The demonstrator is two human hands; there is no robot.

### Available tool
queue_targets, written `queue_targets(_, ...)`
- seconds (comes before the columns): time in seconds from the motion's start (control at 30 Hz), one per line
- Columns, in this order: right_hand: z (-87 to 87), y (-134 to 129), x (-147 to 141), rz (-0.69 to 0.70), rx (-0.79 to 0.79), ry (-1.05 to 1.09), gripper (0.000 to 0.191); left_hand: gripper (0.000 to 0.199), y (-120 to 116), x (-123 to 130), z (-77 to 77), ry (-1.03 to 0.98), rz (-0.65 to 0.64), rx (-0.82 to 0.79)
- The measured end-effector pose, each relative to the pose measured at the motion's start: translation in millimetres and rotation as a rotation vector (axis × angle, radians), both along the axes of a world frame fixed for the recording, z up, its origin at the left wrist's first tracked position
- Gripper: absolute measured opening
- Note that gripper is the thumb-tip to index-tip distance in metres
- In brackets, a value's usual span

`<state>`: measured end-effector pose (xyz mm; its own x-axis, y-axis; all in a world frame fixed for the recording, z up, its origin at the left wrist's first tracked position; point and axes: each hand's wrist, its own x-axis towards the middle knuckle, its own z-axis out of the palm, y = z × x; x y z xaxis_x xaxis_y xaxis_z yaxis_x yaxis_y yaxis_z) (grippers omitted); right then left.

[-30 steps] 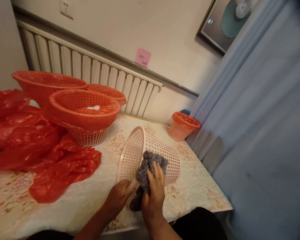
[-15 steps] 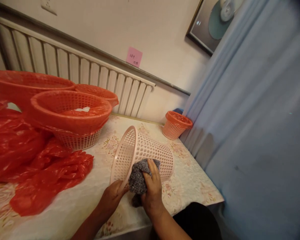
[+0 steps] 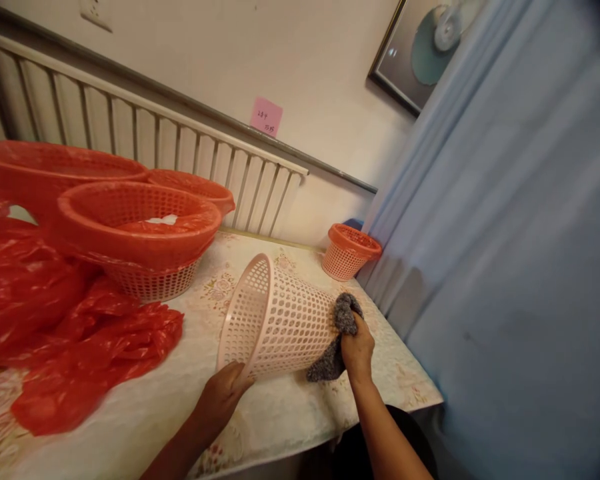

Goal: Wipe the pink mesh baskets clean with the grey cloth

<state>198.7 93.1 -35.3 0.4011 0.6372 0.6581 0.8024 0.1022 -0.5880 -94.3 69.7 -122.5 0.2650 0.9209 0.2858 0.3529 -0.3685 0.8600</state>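
Note:
A pale pink perforated basket (image 3: pixel 297 320) lies on its side over the table, its open mouth turned to the left. My left hand (image 3: pixel 225 393) grips the lower edge of its rim. At the basket's base end, my right hand (image 3: pixel 357 347) is closed on a dark grey cloth (image 3: pixel 330 360), which touches the base and hangs down below it.
Several baskets lined with red plastic (image 3: pixel 140 227) stand at the left, beside crumpled red bags (image 3: pixel 95 353). A small red-lined basket (image 3: pixel 350 250) is at the back right. The flowered tabletop (image 3: pixel 280 420) ends near a blue curtain (image 3: pixel 505 233). A radiator (image 3: pixel 180 143) runs behind.
My right hand has moved right with the grey cloth, from the basket's side near the rim to its base end. My left hand still grips the rim.

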Motion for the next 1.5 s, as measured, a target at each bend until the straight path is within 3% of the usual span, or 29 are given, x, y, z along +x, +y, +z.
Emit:
queue_targets(0.07,7.4,-4,-23,0.083,0.039,-0.016,0.049,0.033,0,0,0.9,0.001,-0.002,0.008)
queue_targets(0.23,38.6,-18,-99,0.471,0.13,-0.167,0.06,0.036,-2,-2,4.2,-0.008,0.017,0.018)
queue_targets(0.33,56.0,-13,-116,0.579,0.122,-0.213,0.058,0.037,-2,-3,6.4,-0.038,0.02,0.004)
queue_targets(0.47,62.7,9,-94,0.56,0.072,-0.221,0.051,0.036,-2,-4,6.9,-0.058,0.009,-0.015)
queue_targets(0.67,53.3,37,-26,0.272,-0.106,-0.146,0.046,0.035,-5,-2,6.4,-0.055,0.036,-0.013)
queue_targets(0.8,52.1,42,-4,0.148,-0.135,-0.078,0.039,0.034,-7,-1,10.7,-0.086,0.048,-0.008)
queue_targets(0.9,55.6,45,-11,0.166,-0.136,-0.078,0.039,0.035,-8,0,13.9,-0.1,0.034,-0.007)
queue_targets(1.03,65.3,43,-43,0.271,-0.122,-0.092,0.046,0.035,-8,-1,15.0,-0.103,0.026,-0.003)
queue_targets(1.27,71.3,4,-111,0.573,0.068,-0.207,0.058,0.035,-7,-1,12.3,-0.1,0.022,0.002)
queue_targets(1.5,60.8,10,-111,0.546,0.105,-0.22,0.06,0.031,-1,-5,8.4,-0.011,0.001,-0.029)
